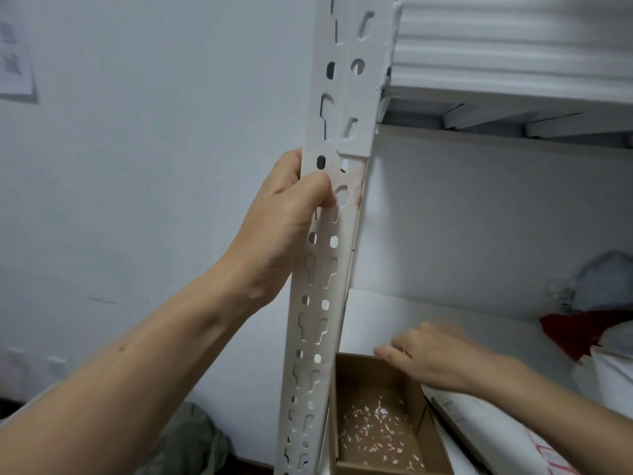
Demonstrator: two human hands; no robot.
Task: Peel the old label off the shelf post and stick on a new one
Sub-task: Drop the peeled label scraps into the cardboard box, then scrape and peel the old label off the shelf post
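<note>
Two hands show, well apart. The left hand [291, 200] at frame centre grips the one post [322, 303], fingers wrapped round its left edge and thumb [318, 190] pressed on its front. Just right of the thumb lies one patch of reddish residue [354, 186] on the post's face. The right hand [435, 358], lower right, is blurred above the far rim of one box [346, 406]; whether it holds anything cannot be told. Many small scraps [376, 423] litter the box floor. One paper [13, 56] hangs on the wall, upper left. Stacked foam sheets [513, 39] fill the upper right.
</note>
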